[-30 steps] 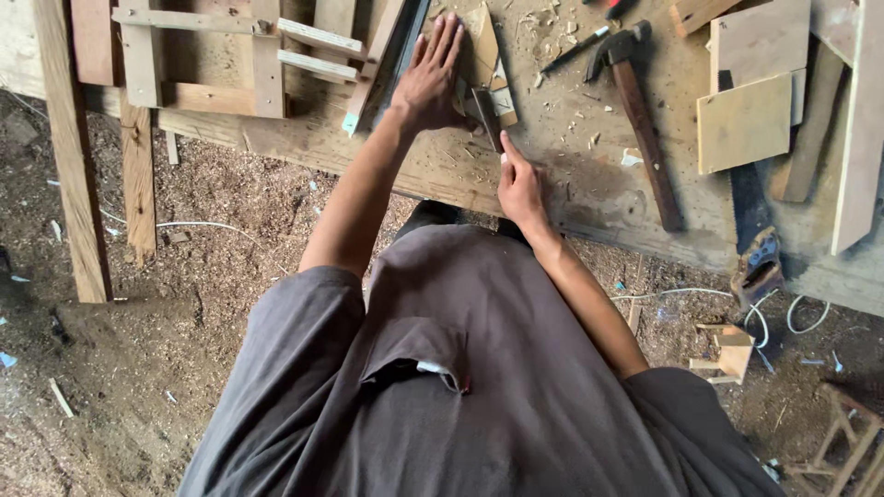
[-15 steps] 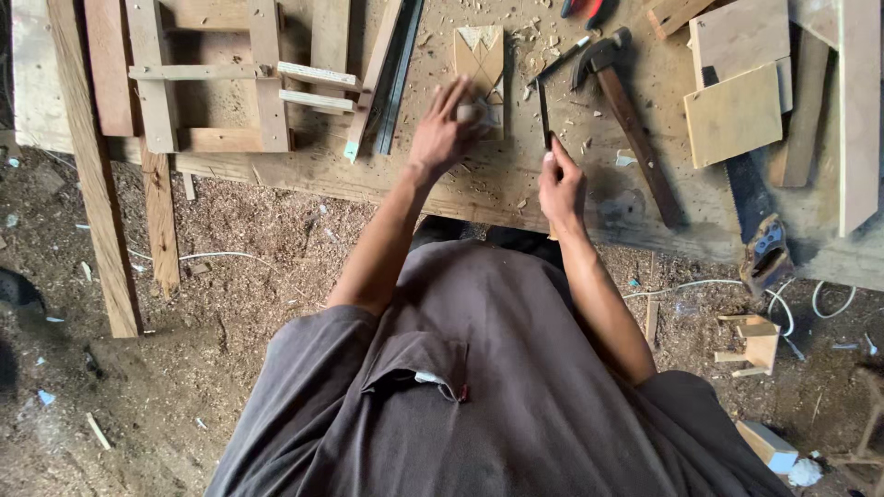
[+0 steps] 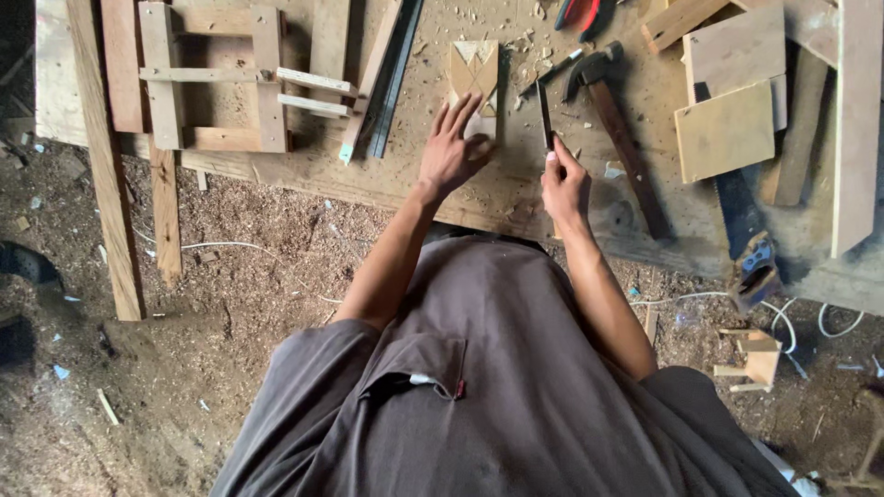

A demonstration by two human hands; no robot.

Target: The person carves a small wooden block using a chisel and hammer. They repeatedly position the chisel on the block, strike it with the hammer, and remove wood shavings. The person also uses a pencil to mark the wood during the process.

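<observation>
My left hand (image 3: 454,147) lies flat with spread fingers on the near end of a small pale wood block (image 3: 476,74) with pencilled triangle lines, on the workbench (image 3: 479,198). My right hand (image 3: 564,182) grips the handle of a narrow dark chisel (image 3: 544,115), whose blade points away from me just right of the block. The chisel tip sits beside the block, apart from it.
A hammer (image 3: 615,124) lies right of the chisel. Square boards (image 3: 726,129) and a handsaw (image 3: 742,235) are at the right. A wooden frame (image 3: 216,78) and a metal strip (image 3: 391,74) are at the left. Red pliers (image 3: 582,11) lie at the top. Sawdust covers the floor.
My left hand has slid onto the block's near end. My right hand has lifted the chisel upright along the block's right side. The camera has moved closer.
</observation>
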